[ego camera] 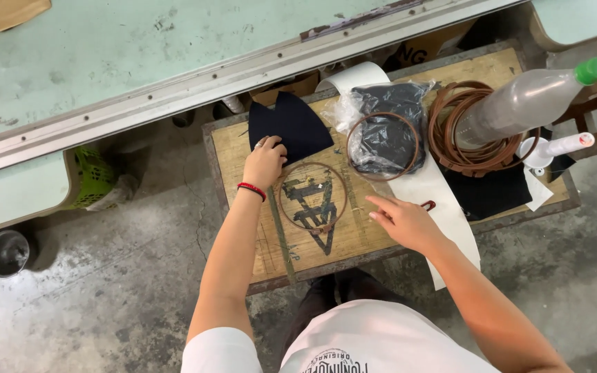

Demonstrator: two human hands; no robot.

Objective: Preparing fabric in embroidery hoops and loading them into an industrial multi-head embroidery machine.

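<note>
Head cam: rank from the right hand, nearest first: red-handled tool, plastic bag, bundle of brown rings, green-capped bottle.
From the right hand:
1. Red-handled tool, just beyond the fingers on the white sheet.
2. Plastic bag, farther up, centre of the board.
3. Bundle of brown rings, up and to the right.
4. Green-capped bottle, far right, cap at the board's corner.
</note>
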